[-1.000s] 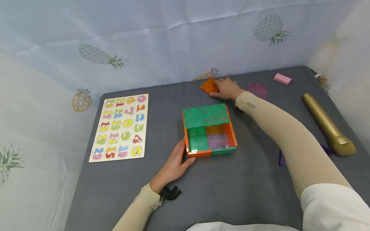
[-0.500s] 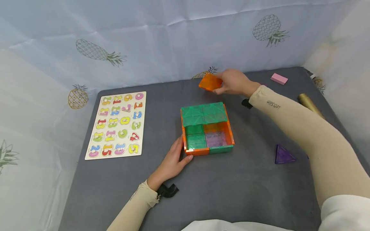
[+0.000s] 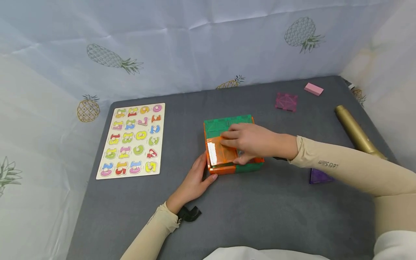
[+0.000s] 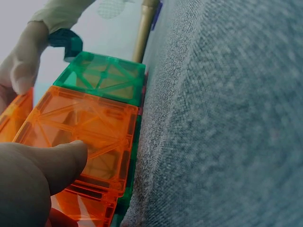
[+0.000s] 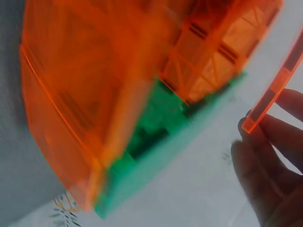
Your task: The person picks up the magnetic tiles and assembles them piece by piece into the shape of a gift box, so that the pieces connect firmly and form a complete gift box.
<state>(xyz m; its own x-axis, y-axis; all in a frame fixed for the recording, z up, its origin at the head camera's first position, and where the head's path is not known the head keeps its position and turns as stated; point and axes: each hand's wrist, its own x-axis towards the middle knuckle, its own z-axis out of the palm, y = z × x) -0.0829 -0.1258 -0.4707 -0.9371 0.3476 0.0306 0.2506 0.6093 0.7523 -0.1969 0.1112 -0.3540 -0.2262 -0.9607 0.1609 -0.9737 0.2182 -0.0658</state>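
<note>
A low box (image 3: 248, 167) built from orange and green magnetic tiles sits mid-table, its far half covered by green tiles (image 3: 215, 127). My right hand (image 3: 255, 141) pinches an orange magnetic tile (image 3: 221, 153), which lies over the box's near-left opening. In the right wrist view, that tile (image 5: 272, 97) is between fingers and thumb, beside the box's top edge. My left hand (image 3: 191, 182) rests against the near-left corner with straight fingers along the left side. Its thumb (image 4: 71, 163) presses the orange front wall tile (image 4: 85, 123). The right hand covers the near-right opening in the head view.
A wooden number puzzle board (image 3: 130, 141) lies at the left. Toward the right are a magenta tile (image 3: 286, 101), a pink block (image 3: 313, 89), a gold microphone (image 3: 355, 131) and a purple triangular tile (image 3: 318, 176). A pineapple-print curtain (image 3: 195, 54) borders the table's back.
My right hand has picked up the orange tile from the table's back edge and brought it forward over the box's near half. My left hand stays at the box corner.
</note>
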